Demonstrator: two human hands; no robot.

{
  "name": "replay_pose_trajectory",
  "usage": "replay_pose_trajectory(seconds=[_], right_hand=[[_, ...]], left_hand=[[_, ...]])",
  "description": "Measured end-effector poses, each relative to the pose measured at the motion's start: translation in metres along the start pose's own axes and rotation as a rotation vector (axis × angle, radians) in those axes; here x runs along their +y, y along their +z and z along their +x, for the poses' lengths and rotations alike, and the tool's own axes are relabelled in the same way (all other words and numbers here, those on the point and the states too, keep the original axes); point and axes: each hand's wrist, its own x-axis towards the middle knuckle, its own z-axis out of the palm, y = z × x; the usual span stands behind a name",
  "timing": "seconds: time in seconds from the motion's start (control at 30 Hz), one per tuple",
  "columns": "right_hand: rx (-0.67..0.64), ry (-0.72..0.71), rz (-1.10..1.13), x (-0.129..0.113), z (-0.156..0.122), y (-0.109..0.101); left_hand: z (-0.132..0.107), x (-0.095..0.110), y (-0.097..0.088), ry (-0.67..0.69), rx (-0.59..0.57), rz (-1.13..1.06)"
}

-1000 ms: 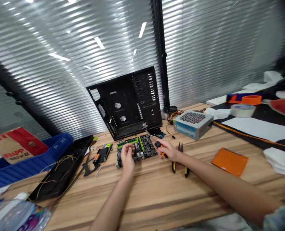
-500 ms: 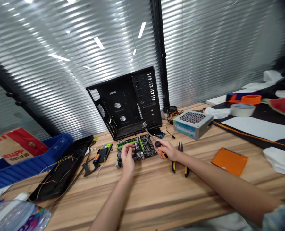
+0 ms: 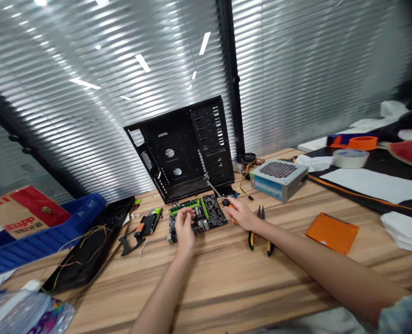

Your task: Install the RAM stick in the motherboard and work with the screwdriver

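Note:
My left hand (image 3: pixel 185 227) grips the near edge of a green-slotted computer motherboard (image 3: pixel 211 214), which lies flat on the wooden desk (image 3: pixel 206 283). A green RAM stick (image 3: pixel 185 208) sits in a slot along the board's far side, just beyond my left fingers. My right hand (image 3: pixel 239 214) is shut around an orange-and-black screwdriver (image 3: pixel 215 189). Its thin metal shaft points up and left, past the board, with its tip near the lower part of the black computer case chassis (image 3: pixel 181 153). Yellow-handled pliers (image 3: pixel 259 236) lie just beyond my right wrist.
A grey power supply (image 3: pixel 278 180) with wires stands at the right of the chassis. An orange plate (image 3: pixel 332 233) and tape roll (image 3: pixel 351 158) lie further right. At left are a black case panel (image 3: pixel 91 246) with wires and a blue tray (image 3: pixel 42 236).
My right hand has shifted slightly up and left, carrying the screwdriver's tip closer to the chassis. My left hand stays on the motherboard.

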Motion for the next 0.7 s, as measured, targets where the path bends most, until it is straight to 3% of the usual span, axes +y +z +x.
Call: replay_pose_trajectory(seconds=[0.2,0.7], right_hand=[[0.112,0.083,-0.046,0.0,0.0039,-0.0004],[0.184,0.108,-0.192,0.0024,0.0063,-0.0019]], left_hand=[[0.0004,-0.0031,-0.0006,0.011,-0.003,0.011],[-0.0004,-0.0025,-0.0001,0.01,-0.008,0.054]])
